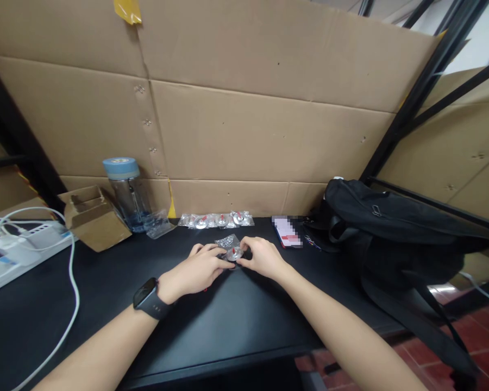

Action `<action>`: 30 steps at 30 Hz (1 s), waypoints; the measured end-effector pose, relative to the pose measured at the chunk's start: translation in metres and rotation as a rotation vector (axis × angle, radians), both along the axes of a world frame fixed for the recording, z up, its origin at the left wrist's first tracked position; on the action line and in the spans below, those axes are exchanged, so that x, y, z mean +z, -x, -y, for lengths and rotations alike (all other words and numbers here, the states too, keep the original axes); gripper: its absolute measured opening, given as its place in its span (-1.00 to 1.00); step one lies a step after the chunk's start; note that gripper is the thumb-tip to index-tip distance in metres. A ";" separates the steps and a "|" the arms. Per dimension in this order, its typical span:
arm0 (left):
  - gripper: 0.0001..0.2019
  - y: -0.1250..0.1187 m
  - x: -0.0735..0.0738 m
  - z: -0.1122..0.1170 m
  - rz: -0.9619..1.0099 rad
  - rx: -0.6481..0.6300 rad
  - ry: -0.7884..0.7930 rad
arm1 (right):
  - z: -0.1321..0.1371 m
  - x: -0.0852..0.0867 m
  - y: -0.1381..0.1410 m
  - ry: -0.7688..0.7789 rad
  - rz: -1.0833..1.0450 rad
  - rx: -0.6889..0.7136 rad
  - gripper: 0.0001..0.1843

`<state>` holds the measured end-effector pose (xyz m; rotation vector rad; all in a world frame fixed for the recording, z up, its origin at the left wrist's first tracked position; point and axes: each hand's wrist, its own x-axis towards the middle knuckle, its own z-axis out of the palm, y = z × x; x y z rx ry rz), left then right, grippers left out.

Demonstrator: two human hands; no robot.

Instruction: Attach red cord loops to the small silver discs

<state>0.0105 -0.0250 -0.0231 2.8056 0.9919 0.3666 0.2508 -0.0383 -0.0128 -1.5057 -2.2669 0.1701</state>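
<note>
Both my hands meet over the middle of the black table (236, 320). Between them lies a small clear plastic bag (229, 245) with a round metal part and a bit of red inside. My left hand (201, 269), a black watch on its wrist, pinches the bag's left side with closed fingers. My right hand (262, 256) pinches its right side. A row of similar small bagged parts (217, 220) lies just behind, against the cardboard wall.
A blue-lidded clear bottle (127, 193) and an open cardboard box (93, 217) stand at back left. A white power strip with cable (26, 239) lies far left. A phone (287, 232) and a black backpack (391, 233) sit on the right. Cardboard sheets (244, 108) wall the back.
</note>
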 end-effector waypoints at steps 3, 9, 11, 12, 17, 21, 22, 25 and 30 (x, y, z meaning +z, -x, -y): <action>-0.60 -0.001 -0.003 0.000 0.010 -0.037 0.011 | 0.000 0.000 0.000 0.002 -0.027 0.053 -0.70; -0.49 -0.002 -0.002 -0.001 -0.085 -0.059 0.090 | -0.003 -0.001 -0.003 0.021 0.000 0.004 -0.62; -0.47 -0.002 -0.002 -0.001 -0.088 -0.061 0.094 | -0.003 -0.002 -0.003 0.015 0.007 -0.019 -0.63; -0.47 -0.002 -0.002 -0.001 -0.089 -0.064 0.093 | -0.003 -0.002 -0.002 0.003 0.008 -0.027 -0.65; -0.46 -0.003 -0.005 0.002 -0.092 -0.085 0.063 | -0.001 -0.005 0.004 -0.069 0.002 -0.060 -0.73; -0.47 -0.005 -0.006 0.006 -0.079 -0.081 0.057 | -0.001 -0.008 0.008 -0.073 0.003 -0.041 -0.61; -0.48 -0.006 -0.006 0.007 -0.073 -0.083 0.058 | -0.002 -0.009 0.008 -0.076 0.009 -0.052 -0.61; -0.48 -0.007 -0.005 0.009 -0.067 -0.063 0.058 | -0.007 -0.013 0.007 -0.114 0.032 -0.098 -0.67; -0.48 -0.007 -0.004 0.011 -0.082 -0.022 0.073 | -0.017 -0.020 -0.003 -0.125 -0.032 -0.110 -0.63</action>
